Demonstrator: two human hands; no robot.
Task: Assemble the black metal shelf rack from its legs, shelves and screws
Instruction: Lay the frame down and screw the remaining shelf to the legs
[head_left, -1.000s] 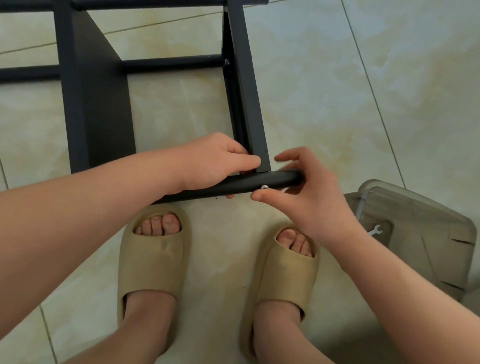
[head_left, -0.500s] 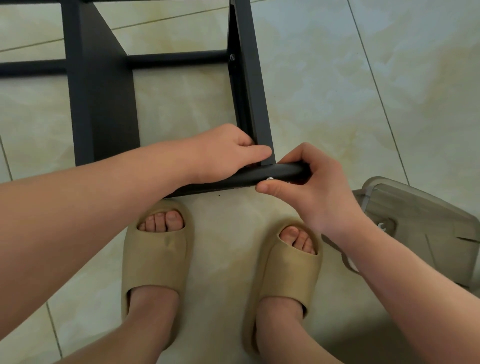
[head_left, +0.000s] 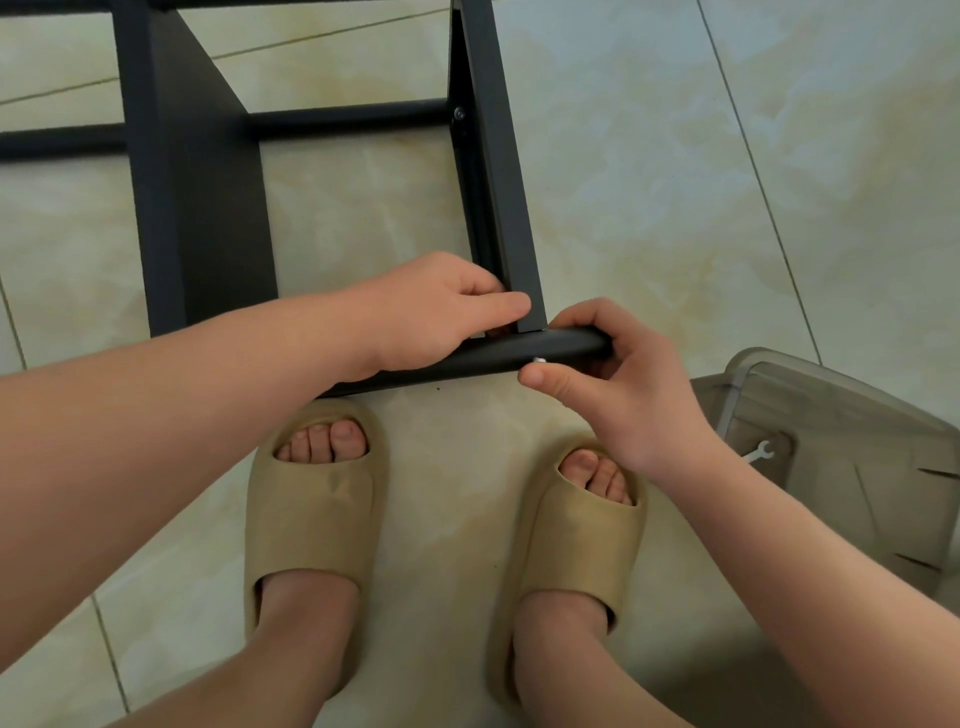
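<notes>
Left hand (head_left: 436, 312) grips tube (head_left: 488, 358); right hand (head_left: 618, 384) pinches screw (head_left: 539, 359).

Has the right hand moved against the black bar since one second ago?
Yes. Judged against the black bar, the right hand has lowered its fingers, which now curl round the bar's end; its thumb stays by the screw.
</notes>
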